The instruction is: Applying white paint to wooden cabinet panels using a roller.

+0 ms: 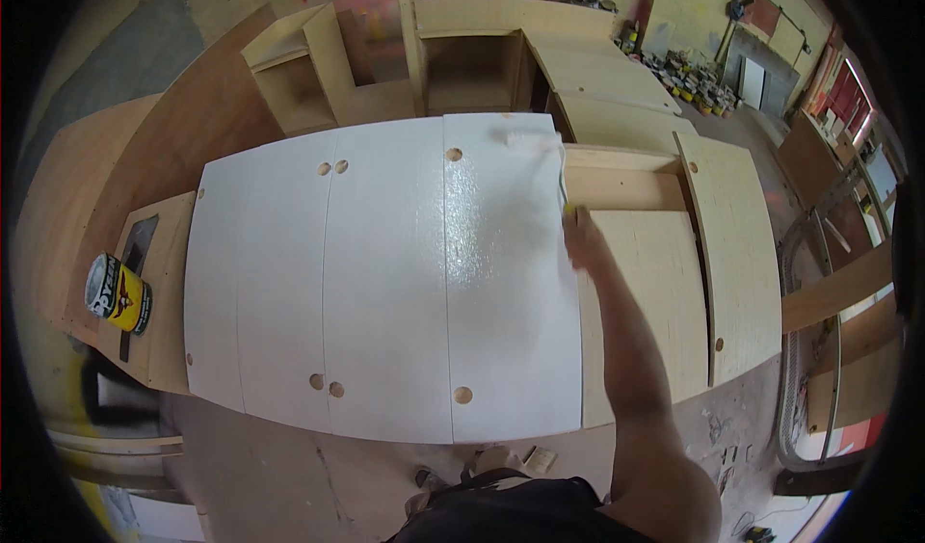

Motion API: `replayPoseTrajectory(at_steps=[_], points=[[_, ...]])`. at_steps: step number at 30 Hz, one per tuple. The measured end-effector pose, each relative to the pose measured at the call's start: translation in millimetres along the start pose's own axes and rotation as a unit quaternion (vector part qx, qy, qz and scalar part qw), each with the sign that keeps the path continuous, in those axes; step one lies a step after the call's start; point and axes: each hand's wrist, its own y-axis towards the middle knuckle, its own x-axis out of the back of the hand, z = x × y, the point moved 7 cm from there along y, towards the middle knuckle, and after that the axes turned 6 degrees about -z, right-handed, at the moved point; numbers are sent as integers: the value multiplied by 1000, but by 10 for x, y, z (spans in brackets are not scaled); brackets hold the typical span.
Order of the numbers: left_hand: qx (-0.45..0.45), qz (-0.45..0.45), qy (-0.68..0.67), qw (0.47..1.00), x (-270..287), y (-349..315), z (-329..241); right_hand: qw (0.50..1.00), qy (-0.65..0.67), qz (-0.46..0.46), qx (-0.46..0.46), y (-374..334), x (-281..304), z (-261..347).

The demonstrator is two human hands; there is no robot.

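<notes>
My right hand is closed around the yellow handle of a paint roller. The roller's pale cover rests near the far edge of a white-painted cabinet door panel, which has two round hinge holes along its left side. Wet paint glistens on that panel near its left edge. To its left lie more white panels, side by side, some also with hinge holes. Bare wood panels adjoin on the right, close to my forearm. My left hand is out of view.
An open paint can with a black and yellow label stands on a wooden board at the left. Unpainted cabinet carcasses stand behind the panels. Many small cans crowd the floor at the back right. A metal-framed rack stands at the right.
</notes>
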Motion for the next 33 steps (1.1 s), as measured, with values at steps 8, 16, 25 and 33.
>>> replayPoseTrajectory(at_steps=[8, 16, 25, 33], points=[[-7, 21, 26, 999, -176, 259, 79, 885, -248, 352, 178, 757, 55, 355], [-75, 41, -8, 996, -247, 240, -555, 798, 351, 152, -466, -1238, 1726, 1230], [-152, 186, 195, 951, 226, 1744, 629, 751, 368, 213, -505, -2927, 2974, 2716], [-48, 123, 79, 988, -138, 1083, 49, 718, 370, 243, -538, -3028, 2767, 2720]])
